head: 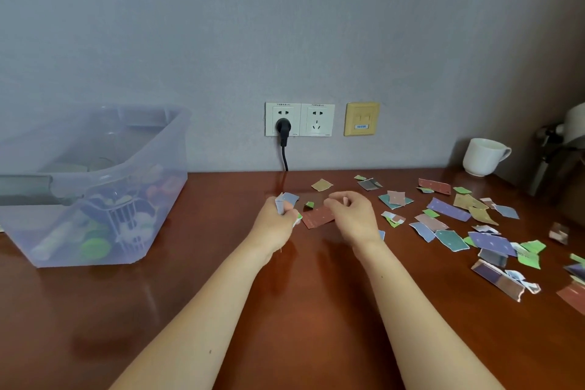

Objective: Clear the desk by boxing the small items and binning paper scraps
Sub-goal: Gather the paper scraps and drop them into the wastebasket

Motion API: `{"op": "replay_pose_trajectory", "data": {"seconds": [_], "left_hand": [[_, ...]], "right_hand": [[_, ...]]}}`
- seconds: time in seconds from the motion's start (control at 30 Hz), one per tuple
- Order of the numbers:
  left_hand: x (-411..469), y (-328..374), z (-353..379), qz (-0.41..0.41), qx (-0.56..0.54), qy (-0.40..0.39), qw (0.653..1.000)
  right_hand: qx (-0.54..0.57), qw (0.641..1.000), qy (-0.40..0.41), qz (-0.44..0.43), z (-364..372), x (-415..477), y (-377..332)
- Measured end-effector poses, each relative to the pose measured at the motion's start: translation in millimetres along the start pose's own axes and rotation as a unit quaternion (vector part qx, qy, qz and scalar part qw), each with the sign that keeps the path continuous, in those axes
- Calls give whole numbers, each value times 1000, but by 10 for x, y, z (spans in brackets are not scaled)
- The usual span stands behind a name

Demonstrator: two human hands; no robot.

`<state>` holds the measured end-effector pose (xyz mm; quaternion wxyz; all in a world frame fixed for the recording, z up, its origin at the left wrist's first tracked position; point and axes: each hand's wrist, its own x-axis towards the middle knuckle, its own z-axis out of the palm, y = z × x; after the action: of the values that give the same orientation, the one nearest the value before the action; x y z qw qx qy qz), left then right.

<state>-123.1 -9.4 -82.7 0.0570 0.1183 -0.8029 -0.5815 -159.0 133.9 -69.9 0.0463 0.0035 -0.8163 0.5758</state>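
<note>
Brown surface [300, 310], scraps [449, 209] strewn R. L hand [278, 215] bunching collected bits; R hand [351, 212] pinched narrow over red scrap [318, 218], prob. next pick.

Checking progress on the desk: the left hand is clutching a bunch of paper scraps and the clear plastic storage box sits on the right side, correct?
Not quite. In the head view the left hand does clutch paper scraps, but the clear plastic storage box sits on the left side of the desk.
</note>
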Motion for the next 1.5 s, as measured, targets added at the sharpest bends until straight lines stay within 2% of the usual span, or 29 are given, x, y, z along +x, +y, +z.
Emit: {"op": "replay_pose_trajectory", "data": {"seconds": [0.1, 0.2, 0.3, 0.57, 0.7, 0.87, 0.97, 1.17, 1.23, 1.3, 1.37, 1.5], "left_hand": [[138, 29, 84, -1, 85, -30, 996], [228, 29, 134, -19, 181, -80, 980], [297, 43, 137, -31, 226, -96, 969], [226, 140, 227, -2, 407, -70, 911], [202, 118, 269, 10, 429, -47, 902], [224, 63, 239, 4, 399, -42, 916], [238, 37, 222, 3, 366, -37, 930], [270, -46, 225, 13, 315, -20, 949], [254, -73, 205, 9, 242, -10, 970], [195, -71, 165, 2, 99, -6, 995], [107, -64, 123, 3, -8, -5, 1000], [-106, -74, 111, 39, -68, 34, 996]], "right_hand": [[-133, 991, -29, -21, 8, 147, -12], [-177, 979, -96, 28, 35, 282, 21], [-238, 955, -155, 88, 53, 358, 13], [-218, 950, -194, 113, -34, 372, -89], [-195, 954, -197, 116, -71, 346, -67], [-141, 969, -177, 102, -58, 353, 23], [-161, 970, -165, 77, -36, 354, 76], [-185, 982, -12, -14, 61, 227, 219], [-137, 989, 30, -48, 79, 160, 275], [-84, 993, 53, -64, 78, 119, 296], [-39, 994, 72, -69, 68, 101, 303], [28, 994, 82, -67, 54, -17, 282]]}}
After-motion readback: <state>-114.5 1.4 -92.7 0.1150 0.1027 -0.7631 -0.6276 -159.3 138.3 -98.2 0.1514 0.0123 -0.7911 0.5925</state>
